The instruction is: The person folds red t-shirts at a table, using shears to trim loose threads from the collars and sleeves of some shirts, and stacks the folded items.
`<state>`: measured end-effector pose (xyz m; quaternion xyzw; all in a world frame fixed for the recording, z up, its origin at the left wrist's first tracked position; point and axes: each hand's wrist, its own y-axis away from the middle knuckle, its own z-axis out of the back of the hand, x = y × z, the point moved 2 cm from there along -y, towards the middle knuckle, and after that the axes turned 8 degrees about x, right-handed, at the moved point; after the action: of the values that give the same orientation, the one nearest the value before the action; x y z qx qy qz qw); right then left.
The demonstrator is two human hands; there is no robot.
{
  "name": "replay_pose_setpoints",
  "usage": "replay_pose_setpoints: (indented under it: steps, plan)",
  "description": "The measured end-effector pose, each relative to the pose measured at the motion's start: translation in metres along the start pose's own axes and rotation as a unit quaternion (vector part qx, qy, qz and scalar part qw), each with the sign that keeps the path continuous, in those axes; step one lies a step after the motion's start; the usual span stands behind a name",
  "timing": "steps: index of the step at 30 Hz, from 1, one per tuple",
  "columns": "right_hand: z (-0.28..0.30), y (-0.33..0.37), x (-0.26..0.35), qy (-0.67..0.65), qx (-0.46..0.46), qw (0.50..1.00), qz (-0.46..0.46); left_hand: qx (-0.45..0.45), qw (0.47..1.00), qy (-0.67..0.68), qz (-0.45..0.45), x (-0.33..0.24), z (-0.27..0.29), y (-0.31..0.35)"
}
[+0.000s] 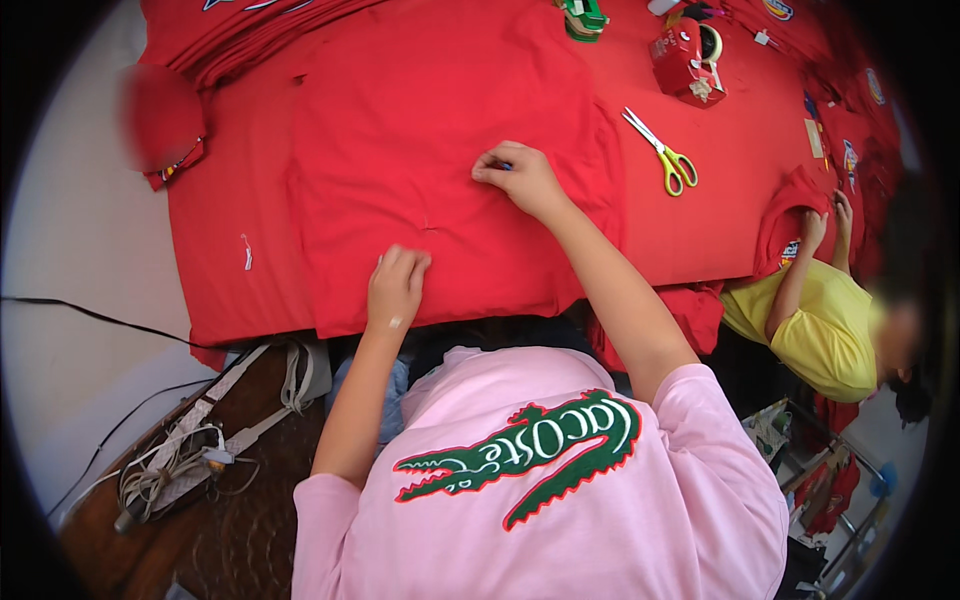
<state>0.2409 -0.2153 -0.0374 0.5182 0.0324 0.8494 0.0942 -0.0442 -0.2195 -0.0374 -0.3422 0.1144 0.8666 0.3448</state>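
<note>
A red garment [400, 130] lies spread over the red-covered table in front of me. My left hand [398, 287] rests at its near part, fingers curled down and pinching the cloth. Small folds and a short pale thread-like mark [427, 222] show just beyond those fingertips. Farther right, my right hand [522, 180] is held over the garment with thumb and fingers pinched together. A small dark-blue bit [506, 166] shows between them, mostly hidden, so its kind cannot be made out.
Yellow-green-handled scissors [662, 155] lie to the right. Beyond stand a red box [688, 62] with a tape roll and a green tape dispenser [582, 18]. A person in yellow [825, 330] handles red cloth at the right. Cables [180, 470] lie at lower left.
</note>
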Motion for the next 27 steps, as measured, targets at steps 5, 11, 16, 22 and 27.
replay_pose_setpoints:
  steps: [5, 11, 16, 22, 27]
  plan:
    - [0.059, 0.130, -0.008, -0.252, 0.195, 0.945, -0.078, 0.182, 0.978, 0.044, 0.092, 0.011, 0.022, 0.133]
    - [0.069, 0.275, -0.035, 0.042, 0.215, 0.930, -0.295, 0.236, 0.944, 0.058, 0.225, 0.033, 0.042, 0.180]
    - [0.045, 0.196, -0.026, -0.150, -0.066, 0.977, -0.134, 0.002, 0.987, 0.085, 0.135, -0.013, 0.027, 0.028]
    - [-0.008, 0.042, 0.001, 0.019, -0.124, 0.992, 0.015, -0.042, 0.987, -0.038, 0.152, -0.003, -0.012, -0.057]
    - [-0.032, -0.007, 0.018, 0.138, -0.099, 0.985, -0.012, -0.007, 0.992, 0.024, 0.126, 0.002, -0.006, -0.055]
